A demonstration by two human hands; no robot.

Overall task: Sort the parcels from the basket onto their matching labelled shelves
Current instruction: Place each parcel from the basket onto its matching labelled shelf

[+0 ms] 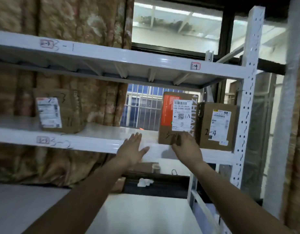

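A tall brown and orange parcel with a white shipping label stands upright on the middle shelf. My right hand rests against its lower front edge, fingers on the cardboard. My left hand is open and flat, hovering over the shelf edge just left of the parcel, holding nothing. To the parcel's right stands another brown parcel marked 2-4. A third parcel marked 3-3 sits further left on the same shelf. The basket is out of view.
The upper shelf carries labels 3-1 and -4; the middle shelf front reads 3-2. A white upright post bounds the rack on the right. A patterned curtain and a barred window lie behind. A lower shelf shows below my arms.
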